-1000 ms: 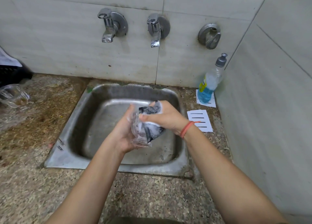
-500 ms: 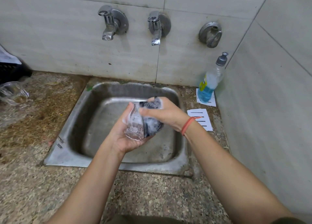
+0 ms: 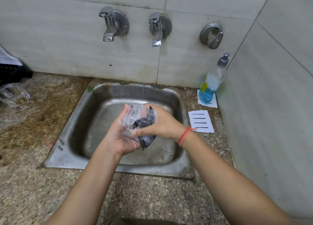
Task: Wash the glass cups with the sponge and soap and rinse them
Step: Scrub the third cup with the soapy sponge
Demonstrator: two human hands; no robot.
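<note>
The left hand (image 3: 121,140) is cupped underneath a clear glass cup (image 3: 131,121), fingers curled around its side, and the right hand (image 3: 160,123) is closed around a dark soapy sponge (image 3: 146,123), pressing it against the cup. Both hang over the middle of the steel sink (image 3: 71,128), clear of its floor.

The risk I'd watch is the grip: the glass looks slick with suds, and a hard twist of the sponge could squirt it out of that palm onto the metal below, where it might chip or crack.

There's open basin all around the hands, and the sink's rim sits well apart on either side. Beyond the right hand, a soap bottle (image 3: 210,87) stands in the corner by the side wall, so that side is tighter. Far off past the left hand, a second glass cup (image 3: 14,95) waits on the counter. Ahead, two taps (image 3: 155,31) jut from the wall above the basin, neither running, so rinsing looks not yet begun.
</note>
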